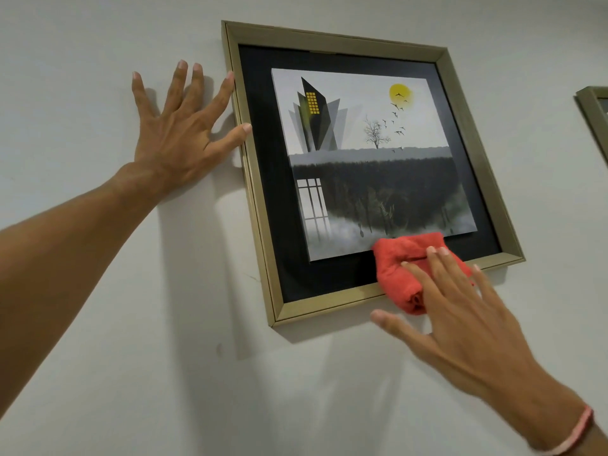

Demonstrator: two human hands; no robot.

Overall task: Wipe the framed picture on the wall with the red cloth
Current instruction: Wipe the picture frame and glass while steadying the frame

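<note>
Soft, even indoor light, a touch dim, with the white wall [98, 373] reading grey-green. Shadows fall down and to the right: a faint one beside the left hand [177, 133], a broader band under the lower edge of the framed picture [368, 166]. There's glare on the glass, a pale window reflection at lower left of the artwork. The right hand [460, 320] at lower right is slightly motion-blurred. Wide-angle stretch bends the forearms at the edges. Centre stays sharp.
</note>
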